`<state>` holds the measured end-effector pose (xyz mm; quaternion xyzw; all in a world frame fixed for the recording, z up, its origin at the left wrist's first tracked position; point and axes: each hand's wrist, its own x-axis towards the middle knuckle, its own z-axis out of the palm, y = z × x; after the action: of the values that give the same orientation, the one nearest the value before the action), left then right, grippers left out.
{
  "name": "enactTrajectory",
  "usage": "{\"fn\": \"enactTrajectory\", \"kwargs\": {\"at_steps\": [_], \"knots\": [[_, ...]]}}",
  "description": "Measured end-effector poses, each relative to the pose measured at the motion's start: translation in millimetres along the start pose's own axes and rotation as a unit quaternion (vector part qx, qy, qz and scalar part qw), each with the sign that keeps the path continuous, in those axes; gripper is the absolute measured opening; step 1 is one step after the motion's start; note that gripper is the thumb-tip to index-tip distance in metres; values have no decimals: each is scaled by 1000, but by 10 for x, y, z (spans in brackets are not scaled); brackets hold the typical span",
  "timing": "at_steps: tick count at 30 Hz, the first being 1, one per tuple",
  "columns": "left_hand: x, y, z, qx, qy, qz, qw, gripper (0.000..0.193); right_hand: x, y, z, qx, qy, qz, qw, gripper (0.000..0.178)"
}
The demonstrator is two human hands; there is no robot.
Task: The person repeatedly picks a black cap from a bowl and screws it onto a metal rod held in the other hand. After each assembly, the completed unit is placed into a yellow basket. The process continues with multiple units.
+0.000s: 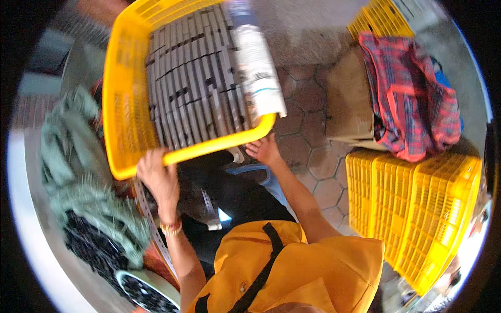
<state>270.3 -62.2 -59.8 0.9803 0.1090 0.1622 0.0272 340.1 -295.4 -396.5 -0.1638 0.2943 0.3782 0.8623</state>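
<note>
Nearest, orange shirt (292,271). Ahead, yellow crate (117,99) of grey strips (193,83) tilting, long axis running away. Left hand (159,177) clenching fingers over near rim; right hand (265,150) touching under near corner, fingers' grip hidden. Both equally near.

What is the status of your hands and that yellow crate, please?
Left hand grips the yellow crate at its near rim. Right hand under the rim's right corner. Crate full of grey strips. Nothing in the way.
</note>
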Motion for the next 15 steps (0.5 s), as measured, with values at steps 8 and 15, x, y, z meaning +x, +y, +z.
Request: {"fn": "enactTrajectory", "kwargs": {"at_steps": [8, 15], "knots": [[-104, 55, 112, -30, -3, 18, 999, 37, 457, -9, 293, 75, -49, -42, 995, 51], [-195, 86, 127, -37, 0, -7, 999, 52, 1088, -716, 182, -72, -102, -31, 992, 47]]}}
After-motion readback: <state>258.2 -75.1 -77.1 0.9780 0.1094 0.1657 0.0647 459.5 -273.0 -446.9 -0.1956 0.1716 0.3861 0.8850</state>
